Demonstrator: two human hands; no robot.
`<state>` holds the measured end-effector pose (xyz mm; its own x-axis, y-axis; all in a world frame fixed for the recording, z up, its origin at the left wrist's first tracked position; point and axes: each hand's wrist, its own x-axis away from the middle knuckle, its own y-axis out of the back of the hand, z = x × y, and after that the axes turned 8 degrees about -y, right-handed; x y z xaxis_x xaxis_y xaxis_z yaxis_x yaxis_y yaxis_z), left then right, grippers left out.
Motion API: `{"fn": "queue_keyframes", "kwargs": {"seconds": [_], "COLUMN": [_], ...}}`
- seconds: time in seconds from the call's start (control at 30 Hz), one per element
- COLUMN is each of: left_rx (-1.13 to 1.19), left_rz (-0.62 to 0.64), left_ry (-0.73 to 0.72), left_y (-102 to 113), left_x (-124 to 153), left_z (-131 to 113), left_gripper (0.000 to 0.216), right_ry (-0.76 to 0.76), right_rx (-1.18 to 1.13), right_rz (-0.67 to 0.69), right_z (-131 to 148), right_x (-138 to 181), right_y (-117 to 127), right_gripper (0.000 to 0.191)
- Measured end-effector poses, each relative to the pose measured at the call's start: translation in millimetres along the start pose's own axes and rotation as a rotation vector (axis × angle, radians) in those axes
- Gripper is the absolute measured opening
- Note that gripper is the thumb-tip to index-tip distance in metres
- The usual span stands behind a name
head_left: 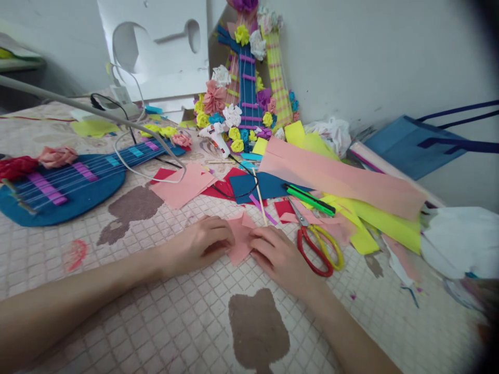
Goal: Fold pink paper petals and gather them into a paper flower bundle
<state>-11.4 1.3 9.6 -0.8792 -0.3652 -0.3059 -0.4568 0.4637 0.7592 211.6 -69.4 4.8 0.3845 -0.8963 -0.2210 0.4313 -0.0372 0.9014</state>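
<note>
A small pink paper square with a folded upper corner lies between my hands on the patterned tablecloth. My left hand pinches its left edge with curled fingers. On the opposite edge, the fingers of my right hand are bent and closed on the paper. Just beyond it, a thin wooden stick rests across a purple strip. Scissors with one red and one yellow handle lie right of my right hand. A stack of pink paper squares sits beyond my left hand.
A green utility knife lies behind the scissors. Pink and yellow paper sheets spread to the right. A white glue gun stands at the back, its cord looping forward. A blue paper guitar with paper flowers occupies the left; more decorated guitars lean behind.
</note>
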Motion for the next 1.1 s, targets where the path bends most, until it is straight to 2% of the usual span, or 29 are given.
{"fn": "queue_keyframes", "kwargs": {"seconds": [0.17, 0.23, 0.3, 0.37, 0.4, 0.47, 0.53, 0.63, 0.77, 0.9, 1.1], "left_rx": [-0.065, -0.167, -0.270, -0.330, -0.335, -0.292, -0.216, -0.132, -0.094, -0.100, -0.144], "left_rz": [-0.138, -0.174, -0.165, -0.151, -0.153, -0.157, -0.163, -0.165, -0.087, -0.032, -0.076], "left_ry": [0.014, 0.018, -0.005, -0.047, -0.071, -0.125, -0.166, -0.192, -0.225, -0.247, -0.250], "left_y": [-7.5, -12.0, -15.9, -17.7, -17.6, -14.6, -8.7, 2.4, 13.7, 16.6, 17.3], "left_x": [1.9, 1.8, 1.1, 0.4, 0.3, 0.6, 1.1, 1.3, 0.5, -0.7, -2.0], "left_z": [-6.4, -14.0, -20.9, -23.6, -22.9, -17.8, -9.6, 2.9, 15.0, 21.5, 20.4], "left_gripper": [0.010, 0.022, 0.022, 0.007, 0.007, 0.013, 0.012, 0.016, 0.017, 0.015, 0.009], "right_ry": [0.001, 0.010, 0.015, 0.012, 0.010, 0.003, -0.012, -0.049, -0.087, -0.057, -0.034], "right_rx": [0.019, 0.023, 0.026, 0.015, 0.004, -0.019, -0.045, -0.065, -0.083, -0.109, -0.108], "right_rz": [-0.100, -0.164, -0.199, -0.194, -0.179, -0.141, -0.119, -0.143, -0.157, -0.132, -0.183], "right_z": [1.0, 4.6, 10.1, 15.5, 17.3, 17.5, 13.0, 2.6, -3.0, -0.7, -1.2], "right_x": [-3.3, -3.9, -3.7, -2.8, -2.2, -0.9, 0.2, 0.7, -1.8, -5.0, -5.6], "right_y": [-6.9, -9.4, -11.0, -11.6, -11.5, -10.4, -8.6, -6.4, -7.8, -13.4, -15.1], "right_gripper": [0.016, 0.015, 0.014, 0.014, 0.013, 0.014, 0.025, 0.035, 0.022, 0.012, 0.012]}}
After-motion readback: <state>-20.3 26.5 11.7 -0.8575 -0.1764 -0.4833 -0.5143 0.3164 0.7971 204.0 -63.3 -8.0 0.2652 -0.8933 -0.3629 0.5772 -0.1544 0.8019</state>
